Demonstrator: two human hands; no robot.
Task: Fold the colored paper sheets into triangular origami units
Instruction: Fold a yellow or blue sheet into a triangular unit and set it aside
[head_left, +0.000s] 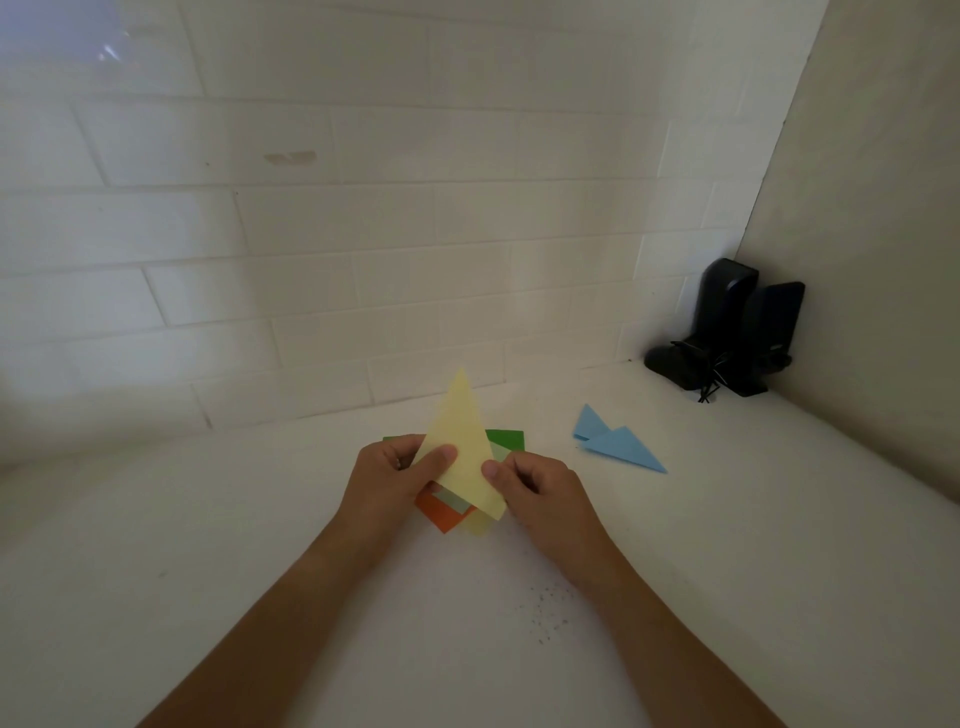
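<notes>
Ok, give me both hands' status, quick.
Left hand: pinching the yellow paper at its left edge.
Right hand: pinching the same yellow paper at its right edge.

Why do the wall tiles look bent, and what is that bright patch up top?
Head view: the wide-angle lens bows the tile wall; the glare patch top left looks like reflected light; lighting is dim and soft, yet the yellow paper stays sharp.

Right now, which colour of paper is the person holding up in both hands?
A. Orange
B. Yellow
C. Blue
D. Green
B: the left hand and right hand both pinch the yellow paper, folded to a point, while the blue pieces lie apart on the counter, and the orange sheet and green sheet lie beneath.
</notes>
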